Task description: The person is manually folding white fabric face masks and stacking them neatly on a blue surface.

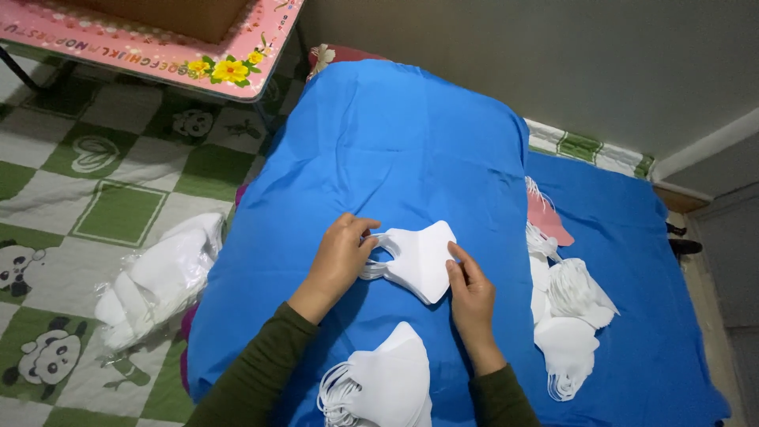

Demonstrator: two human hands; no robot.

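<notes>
Together, the left hand point(341, 255) and right hand point(468, 291) pinch a small stack of white face masks point(419, 259) over the blue cloth point(395, 150); a clear plastic bag point(158, 281) holds more masks on the floor.

Soft, even indoor light falls from above, casting only faint shadows beneath the hands, the white masks point(419, 257) nearly washed out, with wide-angle bending at the edges.

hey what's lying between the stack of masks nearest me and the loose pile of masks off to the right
Nothing lies there. In the head view, only bare blue cloth and the right forearm separate the near mask stack from the loose pile of masks.
</notes>
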